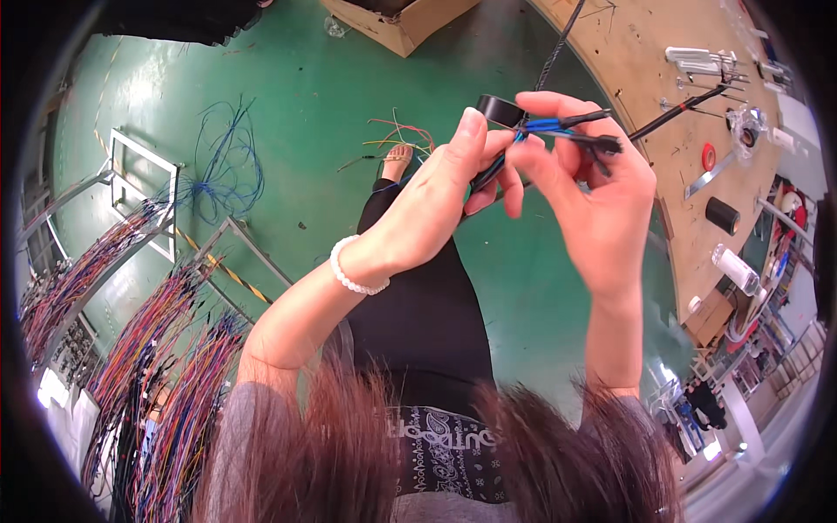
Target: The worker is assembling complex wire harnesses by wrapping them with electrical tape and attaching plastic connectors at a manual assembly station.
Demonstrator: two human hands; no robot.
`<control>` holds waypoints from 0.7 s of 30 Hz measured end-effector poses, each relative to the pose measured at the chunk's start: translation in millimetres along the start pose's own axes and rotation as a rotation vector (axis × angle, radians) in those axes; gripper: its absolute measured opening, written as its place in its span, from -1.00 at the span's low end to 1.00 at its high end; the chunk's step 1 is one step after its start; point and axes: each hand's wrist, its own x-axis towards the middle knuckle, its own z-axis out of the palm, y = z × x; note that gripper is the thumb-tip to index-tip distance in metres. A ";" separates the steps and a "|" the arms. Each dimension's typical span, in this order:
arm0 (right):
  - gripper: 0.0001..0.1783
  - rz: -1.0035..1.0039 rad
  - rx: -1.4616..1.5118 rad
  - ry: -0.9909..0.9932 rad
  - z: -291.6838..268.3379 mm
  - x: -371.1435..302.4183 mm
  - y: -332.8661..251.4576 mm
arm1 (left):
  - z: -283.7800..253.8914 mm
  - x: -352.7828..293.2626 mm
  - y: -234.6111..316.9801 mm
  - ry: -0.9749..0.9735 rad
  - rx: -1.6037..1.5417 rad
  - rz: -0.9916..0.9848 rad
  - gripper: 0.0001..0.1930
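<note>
Insp. of work held in hands: bundle (488, 172), dark, is aloft over green floor (305, 131), L of table (641, 65) edge. L hand (436, 192): grip clamped on bundle; thumb tip up, just beside black tape roll (500, 110). Roll sits upper side of bundle, betw. both hands; tape run to bundle not legible. White bracelet (356, 270) on L wrist.

R hand (602, 205): fingers curled abt. blue wires (547, 127), which pass betw. thumb & forefinger; whether grip is tight or loose, cannot tell. Dark ends (600, 143) of wires stick out R, across the hand.

Table, R side: red roll (708, 157), clear bag (747, 124) near it; black roll (722, 215) nearer wearer, clear bottle (736, 269) just beyond. Black cable (689, 106) slants over table twd. R hand. Braided cord (555, 57) runs from top edge down twd. hands.

Floor: carton (410, 30) at top; red/yellow wires (403, 132) by bare foot (398, 161). Far L: racks (144, 144) w/ multicol. wire bunches (148, 327); blue tangle (228, 179) adj.
</note>
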 end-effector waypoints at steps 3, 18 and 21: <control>-0.80 -0.021 -0.004 0.047 3.4 16.6 -0.8 | -1.8 0.6 -13.3 0.036 0.004 0.143 -0.23; -0.71 -0.055 -0.041 0.143 17.3 73.0 25.0 | 24.8 12.9 -24.6 0.542 0.258 0.384 -0.86; -0.70 -0.006 -0.342 0.111 24.1 86.9 27.4 | 15.0 14.8 -24.3 0.534 0.340 0.337 -0.88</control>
